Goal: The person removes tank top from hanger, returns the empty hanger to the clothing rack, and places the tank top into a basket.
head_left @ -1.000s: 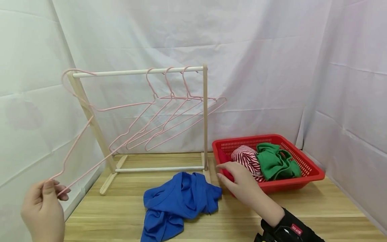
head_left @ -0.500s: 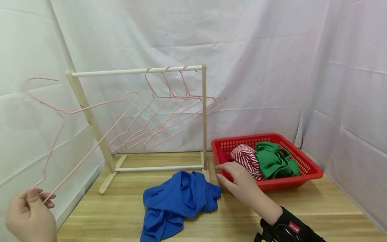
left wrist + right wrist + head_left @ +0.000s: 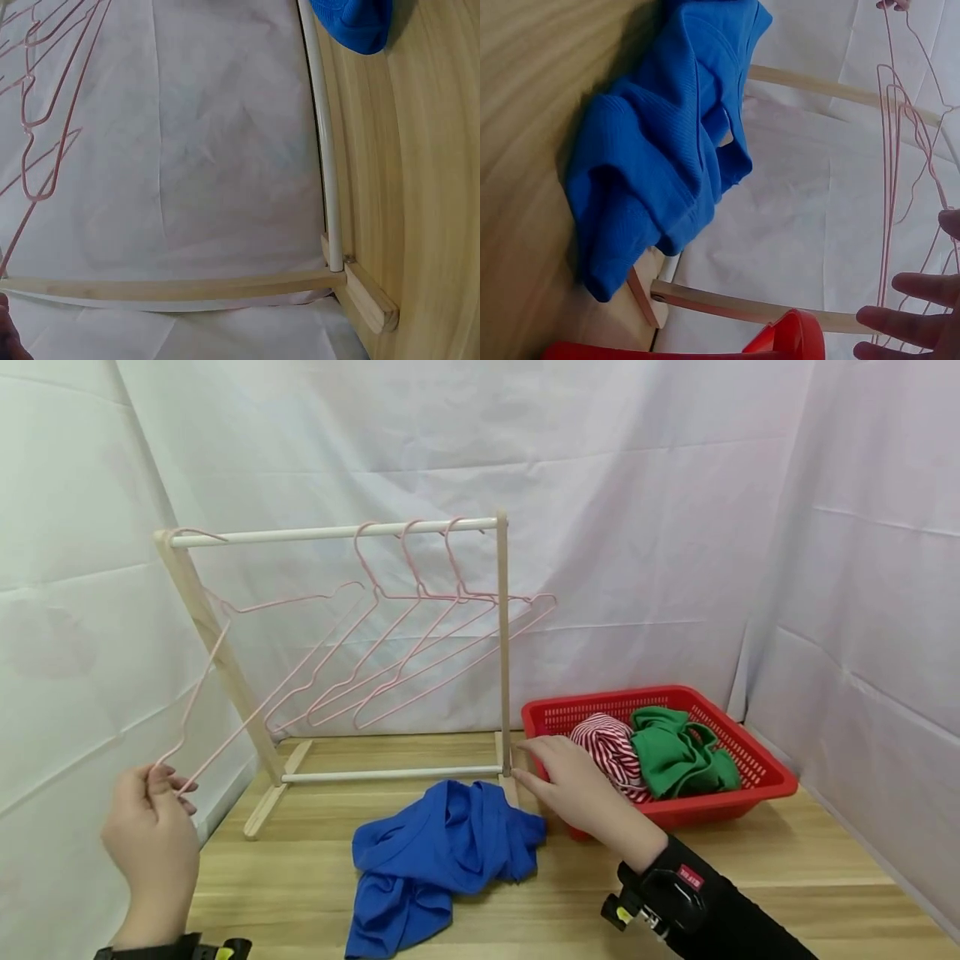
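Observation:
My left hand (image 3: 152, 839) pinches a lower corner of a pink wire hanger (image 3: 225, 746) at the left. The hanger's hook is up at the left end of the rack's white rail (image 3: 300, 534); whether it bears on the rail I cannot tell. My right hand (image 3: 573, 787) is held in the air before the red basket, fingers loosely bent and spread, holding nothing. A crumpled blue garment (image 3: 450, 847) lies on the table between the hands, and the right wrist view shows its ribbed cloth (image 3: 660, 142) close up.
Three more pink hangers (image 3: 405, 647) hang on the rail, towards the wooden rack's right post (image 3: 503, 652). The red basket (image 3: 757, 777) at the right holds a red-and-white striped cloth (image 3: 609, 750) and a green cloth (image 3: 682, 758). White curtains (image 3: 637, 568) surround the wooden table (image 3: 787, 877).
My left hand first moved left with the hanger, taking its hook away from the rail, then came back right and up, bringing the hook to the rail's left end. The right hand rose slightly.

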The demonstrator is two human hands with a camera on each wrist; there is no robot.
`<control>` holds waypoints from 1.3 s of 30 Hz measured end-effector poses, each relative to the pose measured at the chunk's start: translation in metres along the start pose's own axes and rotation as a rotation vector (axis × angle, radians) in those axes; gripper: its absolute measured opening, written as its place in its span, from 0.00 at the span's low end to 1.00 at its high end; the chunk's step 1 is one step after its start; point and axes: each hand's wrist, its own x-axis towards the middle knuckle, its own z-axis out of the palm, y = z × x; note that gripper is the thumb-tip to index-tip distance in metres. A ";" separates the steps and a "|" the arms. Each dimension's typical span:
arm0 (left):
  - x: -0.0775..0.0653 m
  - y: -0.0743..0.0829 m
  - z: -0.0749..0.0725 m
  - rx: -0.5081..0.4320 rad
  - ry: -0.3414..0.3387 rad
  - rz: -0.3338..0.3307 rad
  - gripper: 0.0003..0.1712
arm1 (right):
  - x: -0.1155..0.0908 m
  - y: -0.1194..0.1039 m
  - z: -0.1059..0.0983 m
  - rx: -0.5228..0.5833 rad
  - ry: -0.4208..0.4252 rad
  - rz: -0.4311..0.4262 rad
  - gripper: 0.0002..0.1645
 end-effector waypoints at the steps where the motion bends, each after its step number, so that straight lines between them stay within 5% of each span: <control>1: 0.001 0.002 0.002 0.020 -0.016 0.012 0.15 | 0.002 -0.001 0.000 -0.013 -0.014 0.005 0.31; 20: 0.024 0.032 0.044 0.128 -0.071 0.195 0.18 | 0.026 -0.019 -0.003 -0.114 -0.169 0.012 0.37; 39: 0.022 0.035 0.051 0.196 -0.118 0.203 0.19 | 0.029 -0.024 0.000 -0.123 -0.192 0.024 0.36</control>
